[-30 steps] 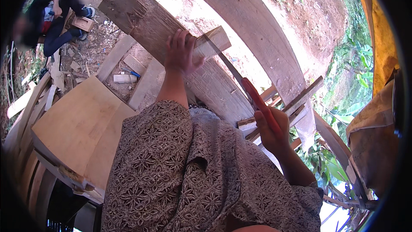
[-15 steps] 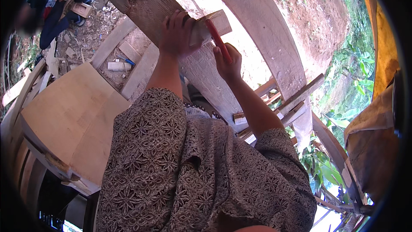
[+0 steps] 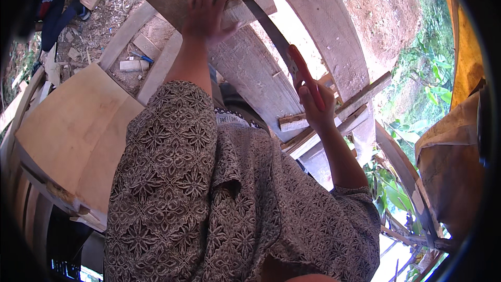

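Note:
My right hand (image 3: 317, 102) is wrapped around the red handle of a handsaw (image 3: 271, 32). The saw's long dark blade slants up and left, crossing the piece of wood near its right end. Under my left hand (image 3: 205, 16), this short wooden block (image 3: 241, 9) lies across a wide rough plank (image 3: 242, 68). The left fingers bend over the block's left part, with the thumb along its near side. Whether the teeth are sunk into the wood is hard to tell.
A broad curved beam (image 3: 323, 15) arches along the right, beside crossing wooden strips (image 3: 360, 99). At left stands a pale wooden panel (image 3: 78, 136). Beyond it, another person (image 3: 55, 15) works with wood pieces. Offcuts and a blue-handled tool (image 3: 146, 58) lie on the ground.
My right hand has drawn the saw back toward me and right, bringing much more blade into view. My left hand stays on the block; the whole view has shifted slightly.

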### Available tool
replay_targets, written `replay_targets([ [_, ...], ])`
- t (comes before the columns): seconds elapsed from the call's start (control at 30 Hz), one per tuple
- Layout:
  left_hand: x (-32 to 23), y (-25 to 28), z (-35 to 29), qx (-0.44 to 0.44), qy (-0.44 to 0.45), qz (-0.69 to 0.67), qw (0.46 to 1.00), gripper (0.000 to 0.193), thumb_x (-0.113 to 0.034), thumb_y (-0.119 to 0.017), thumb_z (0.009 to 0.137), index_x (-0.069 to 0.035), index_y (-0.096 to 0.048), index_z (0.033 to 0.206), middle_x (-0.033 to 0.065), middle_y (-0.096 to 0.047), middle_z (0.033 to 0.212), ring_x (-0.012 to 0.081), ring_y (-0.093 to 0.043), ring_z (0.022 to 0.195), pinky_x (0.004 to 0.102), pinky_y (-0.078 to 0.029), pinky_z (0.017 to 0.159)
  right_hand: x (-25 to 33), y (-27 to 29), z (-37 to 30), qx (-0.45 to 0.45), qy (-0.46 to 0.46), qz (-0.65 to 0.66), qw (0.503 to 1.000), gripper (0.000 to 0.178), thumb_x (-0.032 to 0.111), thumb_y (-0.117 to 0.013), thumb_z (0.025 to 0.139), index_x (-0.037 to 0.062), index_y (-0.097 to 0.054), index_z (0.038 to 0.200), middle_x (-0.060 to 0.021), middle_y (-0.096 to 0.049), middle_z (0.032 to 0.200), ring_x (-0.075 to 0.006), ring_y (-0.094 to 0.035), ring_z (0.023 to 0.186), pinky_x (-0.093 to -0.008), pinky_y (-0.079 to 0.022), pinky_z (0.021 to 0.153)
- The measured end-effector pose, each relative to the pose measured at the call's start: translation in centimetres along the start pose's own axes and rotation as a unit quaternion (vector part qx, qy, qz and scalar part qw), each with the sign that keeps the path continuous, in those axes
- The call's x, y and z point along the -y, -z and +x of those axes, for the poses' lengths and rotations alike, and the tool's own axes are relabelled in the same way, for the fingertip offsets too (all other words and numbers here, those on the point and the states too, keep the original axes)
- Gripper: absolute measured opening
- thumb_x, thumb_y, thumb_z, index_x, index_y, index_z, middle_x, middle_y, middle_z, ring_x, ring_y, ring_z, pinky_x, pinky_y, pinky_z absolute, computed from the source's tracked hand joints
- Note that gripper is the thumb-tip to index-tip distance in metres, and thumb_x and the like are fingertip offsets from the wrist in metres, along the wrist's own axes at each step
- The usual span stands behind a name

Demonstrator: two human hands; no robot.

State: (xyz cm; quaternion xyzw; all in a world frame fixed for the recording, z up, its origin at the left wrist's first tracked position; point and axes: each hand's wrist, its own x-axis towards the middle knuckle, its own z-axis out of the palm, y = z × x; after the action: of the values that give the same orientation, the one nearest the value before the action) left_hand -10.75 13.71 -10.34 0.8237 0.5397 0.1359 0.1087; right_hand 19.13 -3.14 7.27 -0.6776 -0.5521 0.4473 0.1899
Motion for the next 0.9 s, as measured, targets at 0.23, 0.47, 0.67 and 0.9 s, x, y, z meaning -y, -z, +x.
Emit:
replay_targets([
  [0.23,-0.4,0.4,0.5,-0.054,-0.015,-0.006,0.998,0.071,-0.06,-0.073,0.08,-0.019,-0.049,0.133,0.0144,-0.047,0.14,0.0356,-0.04,0.141,0.0594,-0.029,0.114,9.1,3.5,-4.7,-0.015,-0.051,-0.071,0.996,0.015,0.014,-0.065,0.097,0.0019,-0.071,0.105,-0.0097,-0.06,0.071,-0.024,-0.06,0.064,-0.0365,-0.046,0.061],
  [0.47,0.2,0.8,0.7,-0.05,-0.004,-0.031,0.998,0.07,-0.06,-0.071,0.08,-0.017,-0.049,0.13,0.0143,-0.047,0.14,0.0369,-0.04,0.14,0.0593,-0.031,0.113,15.8,5.8,-5.2,-0.024,-0.059,-0.12,0.991,0.017,0.013,-0.065,0.094,0.0035,-0.071,0.107,-0.0099,-0.059,0.071,-0.0275,-0.057,0.06,-0.0397,-0.044,0.058],
  [0.67,0.2,0.8,0.5,-0.035,0.006,-0.035,0.999,0.07,-0.061,-0.07,0.08,-0.016,-0.049,0.129,0.0137,-0.047,0.141,0.0376,-0.041,0.14,0.0615,-0.031,0.112,18.8,4.7,-1.4,0.028,-0.063,-0.142,0.987,0.016,0.016,-0.065,0.096,0.0011,-0.07,0.096,-0.0094,-0.055,0.064,-0.0261,-0.054,0.056,-0.0404,-0.044,0.056],
  [0.9,-0.4,0.3,0.7,-0.03,0.0,-0.069,0.997,0.067,-0.058,-0.07,0.082,-0.016,-0.049,0.131,0.0141,-0.046,0.143,0.0385,-0.039,0.142,0.0633,-0.03,0.113,12.2,-8.5,15.1,-0.034,-0.095,-0.105,0.989,0.038,0.033,-0.062,0.099,0.0032,-0.067,0.076,-0.014,-0.061,0.062,-0.0282,-0.062,0.058,-0.0425,-0.049,0.06],
])
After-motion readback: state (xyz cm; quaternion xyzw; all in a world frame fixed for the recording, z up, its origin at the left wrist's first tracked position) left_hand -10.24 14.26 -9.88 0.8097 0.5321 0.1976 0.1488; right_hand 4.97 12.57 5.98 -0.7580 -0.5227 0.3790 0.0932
